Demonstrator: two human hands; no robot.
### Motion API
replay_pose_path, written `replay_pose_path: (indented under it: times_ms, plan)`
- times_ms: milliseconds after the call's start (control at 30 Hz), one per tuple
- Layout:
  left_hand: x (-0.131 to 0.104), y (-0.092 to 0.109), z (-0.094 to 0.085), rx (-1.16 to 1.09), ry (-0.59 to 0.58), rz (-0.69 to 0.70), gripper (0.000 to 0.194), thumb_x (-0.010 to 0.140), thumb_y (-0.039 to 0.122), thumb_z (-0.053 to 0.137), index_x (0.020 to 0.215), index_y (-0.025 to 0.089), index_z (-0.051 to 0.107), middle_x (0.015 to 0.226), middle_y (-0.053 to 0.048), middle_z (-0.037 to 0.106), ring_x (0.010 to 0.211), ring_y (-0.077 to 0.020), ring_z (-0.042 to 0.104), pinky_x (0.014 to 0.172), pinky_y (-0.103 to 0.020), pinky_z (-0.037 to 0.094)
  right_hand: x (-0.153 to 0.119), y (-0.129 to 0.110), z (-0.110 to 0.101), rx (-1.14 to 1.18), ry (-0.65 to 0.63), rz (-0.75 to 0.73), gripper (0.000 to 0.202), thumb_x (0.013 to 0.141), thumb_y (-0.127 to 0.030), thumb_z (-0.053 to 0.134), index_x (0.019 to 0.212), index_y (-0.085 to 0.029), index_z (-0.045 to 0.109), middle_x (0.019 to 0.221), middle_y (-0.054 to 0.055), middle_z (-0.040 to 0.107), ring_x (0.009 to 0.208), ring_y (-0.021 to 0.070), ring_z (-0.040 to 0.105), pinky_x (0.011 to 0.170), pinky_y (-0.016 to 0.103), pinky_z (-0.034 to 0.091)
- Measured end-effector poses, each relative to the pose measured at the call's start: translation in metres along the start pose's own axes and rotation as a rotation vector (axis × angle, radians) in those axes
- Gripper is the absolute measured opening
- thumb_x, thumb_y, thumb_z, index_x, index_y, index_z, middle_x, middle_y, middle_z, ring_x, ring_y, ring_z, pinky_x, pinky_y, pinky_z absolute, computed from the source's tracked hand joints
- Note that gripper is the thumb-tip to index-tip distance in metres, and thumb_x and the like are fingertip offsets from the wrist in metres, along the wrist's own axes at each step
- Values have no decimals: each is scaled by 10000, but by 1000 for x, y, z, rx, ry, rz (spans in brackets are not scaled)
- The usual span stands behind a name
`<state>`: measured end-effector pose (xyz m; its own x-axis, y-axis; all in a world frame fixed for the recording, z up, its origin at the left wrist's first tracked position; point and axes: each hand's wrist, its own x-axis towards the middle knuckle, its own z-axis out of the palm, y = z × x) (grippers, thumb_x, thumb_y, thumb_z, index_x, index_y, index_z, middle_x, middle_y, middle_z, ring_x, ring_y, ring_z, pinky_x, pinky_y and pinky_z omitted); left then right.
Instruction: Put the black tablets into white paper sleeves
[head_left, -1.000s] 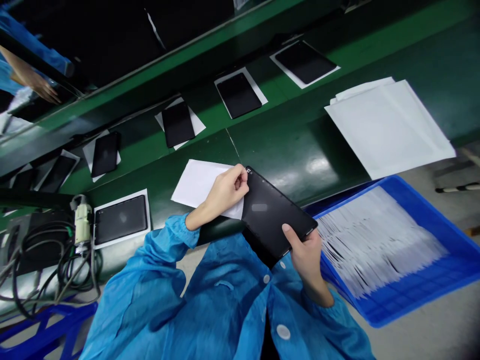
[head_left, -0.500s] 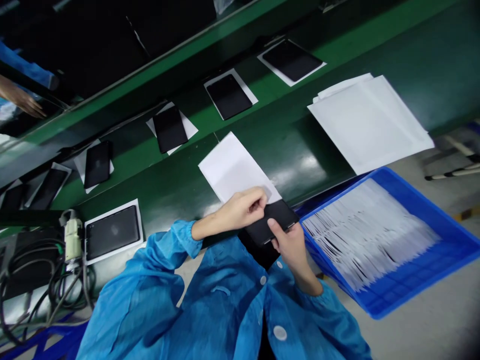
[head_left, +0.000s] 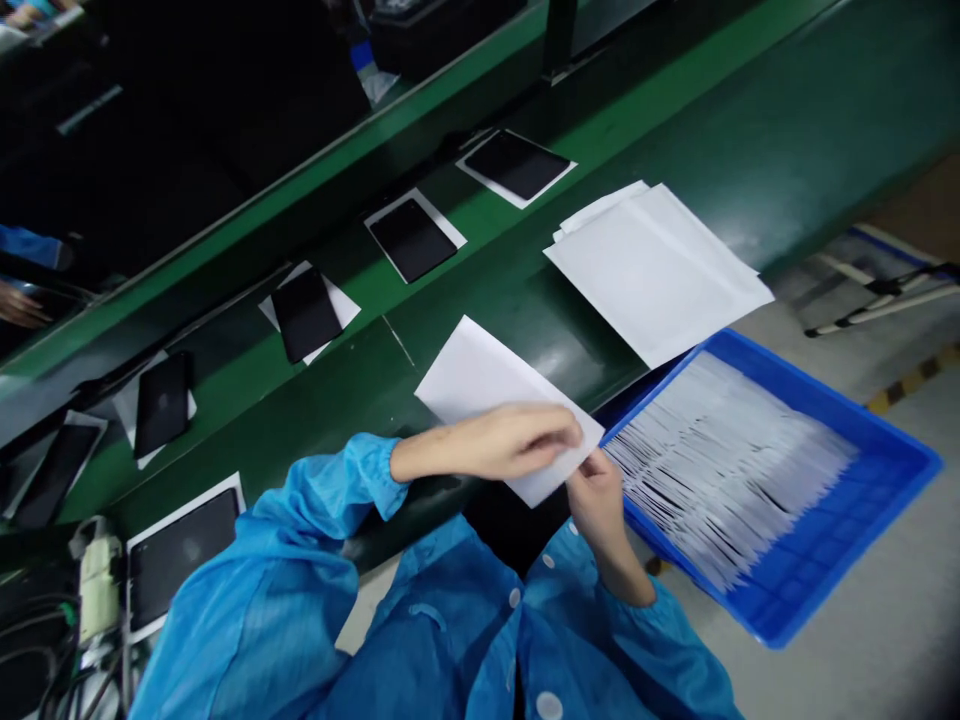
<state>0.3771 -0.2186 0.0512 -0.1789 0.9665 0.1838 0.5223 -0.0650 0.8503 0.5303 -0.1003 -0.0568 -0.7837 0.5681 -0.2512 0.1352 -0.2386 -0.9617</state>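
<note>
Right hand point(head_left: 598, 490) grips 1 white sleeve point(head_left: 487, 370), left hand point(head_left: 525, 440) across it (blue crate point(head_left: 847, 540) nearby).

1. The head camera looks forward and down from above the wearer's blue jacket point(head_left: 439, 640), close at the bottom edge.
2. Its view is tilted: the green worktop point(head_left: 517, 310) runs diagonally, rising rightward.

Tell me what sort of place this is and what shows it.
Probably a factory, perhaps an electronics line: flat, black, tablet-like devices lie on white rectangular sheets along a long, glossy green work surface, and a blue plastic crate holds tightly packed thin white items.
</note>
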Motion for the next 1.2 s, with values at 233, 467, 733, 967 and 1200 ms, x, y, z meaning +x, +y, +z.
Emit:
replay_pose_path:
  times_ms: [233, 467, 733, 967, 1200]
  plan:
    - [91, -138, -154, 635, 409, -142, 164, 970, 233, 623, 1115, 163, 655, 1189, -147, 658, 1099, -274, 638, 987, -444, 531, 19, -37, -64, 62, 512, 20, 362, 555, -364, 953, 825, -188, 788, 756, 19, 799, 635, 204, 716, 626, 331, 638]
    - [204, -256, -210, 1029, 114, -360, 368, 959, 202, 627, 1314, 113, 664, 1411, -257, 599, 1343, -396, 547, 1084, -532, 447, 94, -93, -77, 116, 625, -181, 326, 706, -343, 919, 955, -186, 782, 937, 63, 816, 920, 239, 782, 821, 346, 656]
    - [252, -256, -221, 1080, 4, -351, 324, 997, 142, 461, 1183, 82, 719, 1095, -211, 717, 1183, -342, 639, 1021, -463, 449, 137, -100, -78, 138, 472, -105, 424, 678, -361, 937, 917, -232, 612, 477, -138, 513, 301, 65, 394, 294, 160, 281]
    - [164, -168, -191, 905, 531, -154, 227, 1032, 286, 513, 1155, 159, 655, 1192, -178, 637, 1230, -338, 568, 998, -461, 472, 75, -75, -53, 209, 376, -252, 351, 834, -378, 865, 845, -244, 542, 499, -134, 433, 371, 51, 375, 391, 155, 325]
    - [-26, -47, -56, 508, 337, -40, 147, 1013, 299, 619, 951, 260, 746, 909, -70, 710, 770, -208, 610, 714, -359, 512, 54, -56, 14, 274, -369, 30, 651, 823, -630, 824, 1330, -314, 565, 1190, 91, 751, 844, 246, 747, 575, 334, 599]
